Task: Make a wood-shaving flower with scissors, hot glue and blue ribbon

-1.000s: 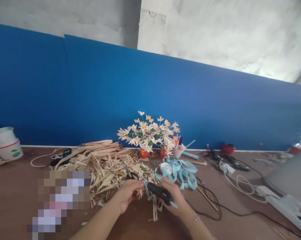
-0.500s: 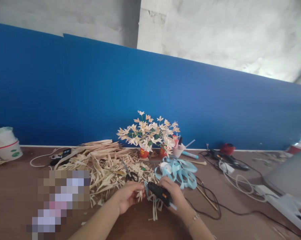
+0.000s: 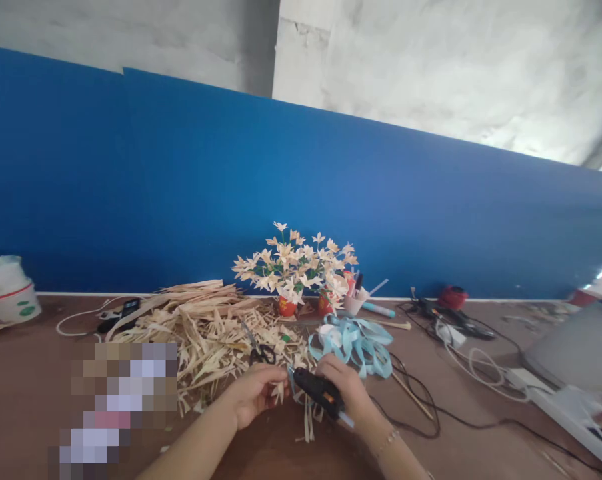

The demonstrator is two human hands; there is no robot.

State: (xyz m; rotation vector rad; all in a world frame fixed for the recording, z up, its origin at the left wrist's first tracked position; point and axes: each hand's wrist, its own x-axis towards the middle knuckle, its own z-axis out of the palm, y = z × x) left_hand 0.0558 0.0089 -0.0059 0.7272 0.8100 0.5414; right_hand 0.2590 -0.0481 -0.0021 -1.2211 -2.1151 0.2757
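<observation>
A: What's the glue gun at lower centre made of?
B: Plastic, it seems, fairly matt, with a translucent stick at its tail.
A: And the pile of strips left of centre?
B: Dry, papery, matt and rough-edged; the flowers mid-frame look papery too.
A: The ribbon right of centre?
B: Thin cloth with a satiny shine.
A: Scissors?
B: Metal blades, plastic-looking handles.
A: Larger surfaces?
B: The table along the bottom is smooth, dully sheened. The partition across the middle looks smooth and matt; the wall at upper right, rough plaster or concrete.
</observation>
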